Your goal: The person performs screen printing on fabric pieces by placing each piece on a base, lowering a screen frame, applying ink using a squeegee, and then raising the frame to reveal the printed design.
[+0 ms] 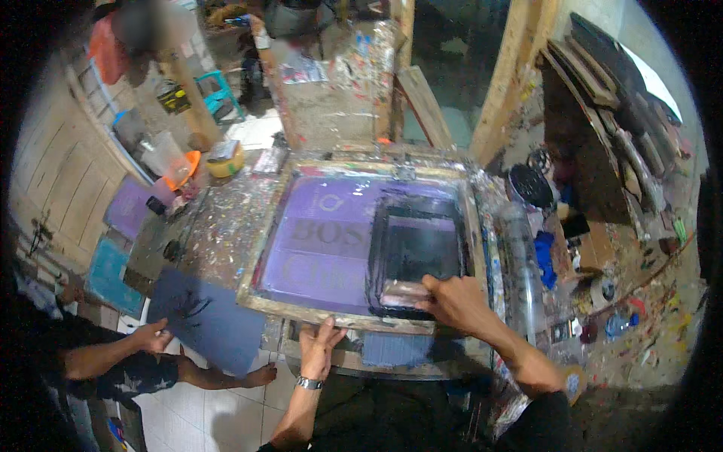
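A wooden screen printing frame [260, 226] with purple mesh lies on the bench before me. Faint lettering and a round emblem show on its left part. On the right part of the mesh, black ink [374, 260] surrounds a dark rectangular area. My right hand [459, 301] is closed round a squeegee [405, 294] at the near end of that dark area. My left hand [320, 352], fingers spread, touches the frame's near edge from below. Under the near right side of the frame, a blue-grey sheet [399, 350] sticks out.
At the left, another person's hand [153, 335] is at a dark sheet with black streaks [207, 316]. A black-stained tub [531, 186] stands right of the frame, near a blue cloth [544, 260]. Boards [595, 75] lean at the far right. An orange-and-clear container [181, 169] sits back left.
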Demonstrator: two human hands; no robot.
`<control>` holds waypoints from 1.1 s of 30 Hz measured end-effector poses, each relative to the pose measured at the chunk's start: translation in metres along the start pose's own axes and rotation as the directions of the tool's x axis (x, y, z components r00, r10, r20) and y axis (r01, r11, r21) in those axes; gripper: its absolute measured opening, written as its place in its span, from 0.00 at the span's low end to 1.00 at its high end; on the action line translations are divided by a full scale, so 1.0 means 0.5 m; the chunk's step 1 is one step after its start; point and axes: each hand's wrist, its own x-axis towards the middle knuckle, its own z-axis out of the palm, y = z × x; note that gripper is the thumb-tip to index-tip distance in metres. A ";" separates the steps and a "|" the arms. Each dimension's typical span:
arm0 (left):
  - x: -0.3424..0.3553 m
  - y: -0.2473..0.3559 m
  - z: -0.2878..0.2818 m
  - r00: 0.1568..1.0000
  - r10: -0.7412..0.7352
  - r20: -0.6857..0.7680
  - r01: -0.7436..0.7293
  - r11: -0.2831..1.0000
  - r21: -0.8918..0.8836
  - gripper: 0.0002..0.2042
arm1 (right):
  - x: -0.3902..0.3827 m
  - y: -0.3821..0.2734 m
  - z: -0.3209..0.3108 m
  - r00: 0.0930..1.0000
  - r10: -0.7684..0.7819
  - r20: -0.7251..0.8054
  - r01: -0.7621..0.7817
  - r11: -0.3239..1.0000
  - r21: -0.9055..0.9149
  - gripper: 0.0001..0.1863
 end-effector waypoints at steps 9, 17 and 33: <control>0.007 -0.028 -0.018 0.998 -0.057 -0.021 0.058 0.998 0.036 0.30 | 0.179 0.156 0.034 0.952 -0.104 -0.287 0.060 0.986 -0.156 0.15; 0.016 -0.044 -0.073 0.998 -0.057 -0.036 0.060 0.995 0.077 0.23 | 0.262 0.179 0.051 0.893 -0.026 -0.449 -0.076 0.975 -0.209 0.26; -0.028 0.136 0.028 0.982 0.126 0.144 -0.122 0.992 -0.036 0.17 | -0.066 -0.106 -0.025 0.675 0.009 -0.738 -0.160 0.978 -0.134 0.30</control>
